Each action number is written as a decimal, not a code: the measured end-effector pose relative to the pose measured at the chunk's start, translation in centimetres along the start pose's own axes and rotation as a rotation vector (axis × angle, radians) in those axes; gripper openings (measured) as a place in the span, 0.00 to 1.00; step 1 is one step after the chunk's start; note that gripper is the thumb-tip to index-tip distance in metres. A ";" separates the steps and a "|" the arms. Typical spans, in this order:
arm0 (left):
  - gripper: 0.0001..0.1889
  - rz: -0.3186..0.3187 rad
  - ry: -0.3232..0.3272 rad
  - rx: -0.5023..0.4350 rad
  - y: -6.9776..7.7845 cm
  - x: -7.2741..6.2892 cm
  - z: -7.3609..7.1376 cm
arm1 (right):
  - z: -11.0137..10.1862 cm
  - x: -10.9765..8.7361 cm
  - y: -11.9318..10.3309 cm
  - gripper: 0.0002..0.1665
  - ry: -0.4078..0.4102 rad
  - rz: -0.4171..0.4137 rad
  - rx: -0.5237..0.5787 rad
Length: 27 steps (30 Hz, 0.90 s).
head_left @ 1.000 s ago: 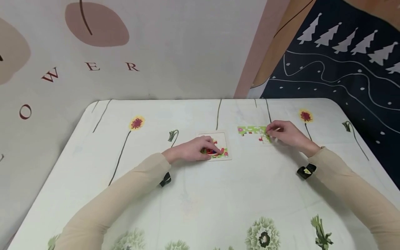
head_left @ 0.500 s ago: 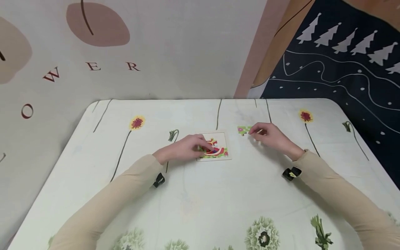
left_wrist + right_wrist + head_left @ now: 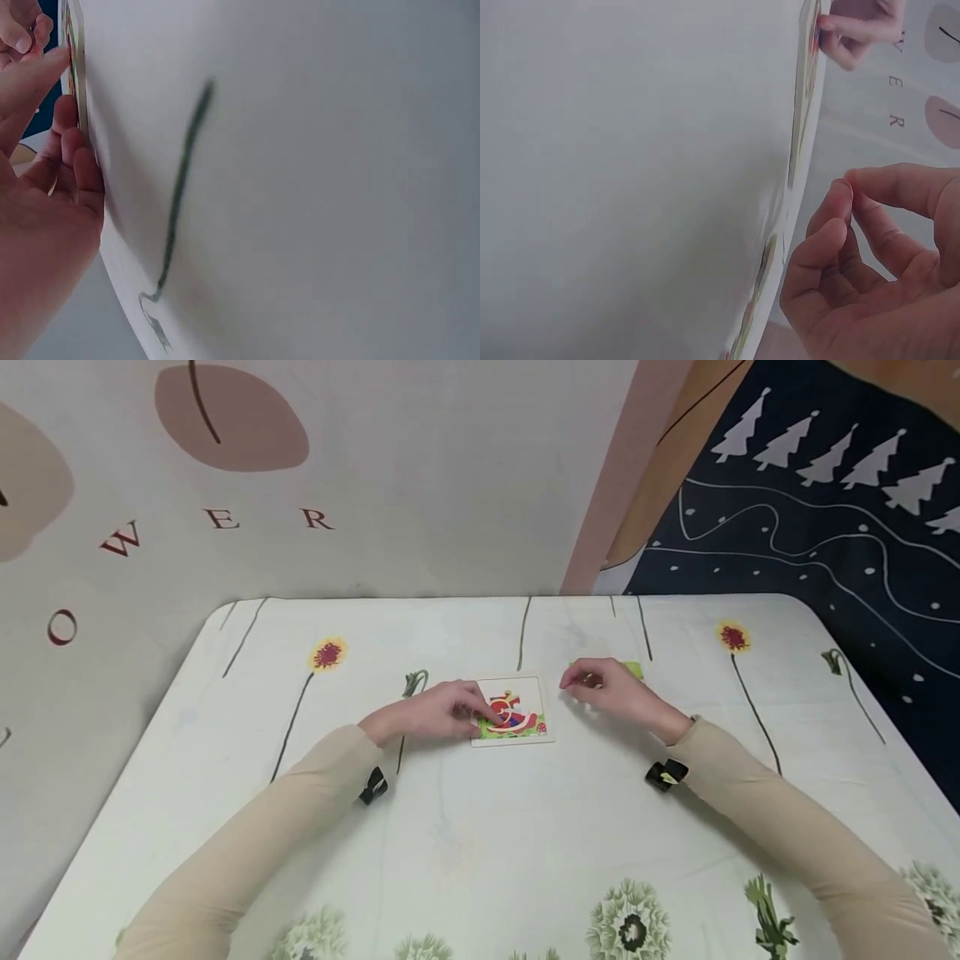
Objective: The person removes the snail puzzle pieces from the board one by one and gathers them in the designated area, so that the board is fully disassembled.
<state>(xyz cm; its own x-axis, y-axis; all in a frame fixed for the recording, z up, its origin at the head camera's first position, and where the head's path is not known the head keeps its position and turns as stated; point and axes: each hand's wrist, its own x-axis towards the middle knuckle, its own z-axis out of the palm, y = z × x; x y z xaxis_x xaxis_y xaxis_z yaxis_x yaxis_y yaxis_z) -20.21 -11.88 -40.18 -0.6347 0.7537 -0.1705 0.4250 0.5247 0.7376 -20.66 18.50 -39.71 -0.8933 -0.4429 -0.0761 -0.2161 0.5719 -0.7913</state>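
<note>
We see the puzzle board (image 3: 522, 708) on the bench (image 3: 480, 827); over its left edge, the left hand (image 3: 442, 708) extends its fingers loosely onto the board. Right of the board, the right hand (image 3: 617, 692), fingers closed tip to tip (we cannot tell whether they pinch anything), partly hides the loose pieces (image 3: 634, 669). Beyond the board, to the right, hangs a navy cloth (image 3: 806, 518).

Dark-red capitals O (image 3: 62, 627), W (image 3: 121, 538), E (image 3: 221, 518) and R (image 3: 317, 518) stand on the pale backdrop (image 3: 450, 485): O and W lower left of the pink oval (image 3: 251, 422), E below it, R at its lower right.
</note>
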 end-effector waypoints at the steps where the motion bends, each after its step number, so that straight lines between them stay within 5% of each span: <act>1: 0.16 0.001 -0.006 0.001 -0.1 0.0 0.0 | 0.2 0.1 -0.1 0.08 -0.007 -0.001 -0.002; 27: 0.17 -0.048 -0.019 -0.040 -0.3 0.3 0.0 | 3.3 2.3 -2.7 0.15 -0.130 0.016 -0.152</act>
<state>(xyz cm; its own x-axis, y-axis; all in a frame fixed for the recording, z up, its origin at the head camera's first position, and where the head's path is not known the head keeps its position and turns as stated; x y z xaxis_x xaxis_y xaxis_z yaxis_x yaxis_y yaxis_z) -20.53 -11.85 -40.44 -0.6411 0.7356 -0.2188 0.3677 0.5447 0.7538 -20.86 13.66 -39.79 -0.8408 -0.5128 -0.1736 -0.2680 0.6728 -0.6896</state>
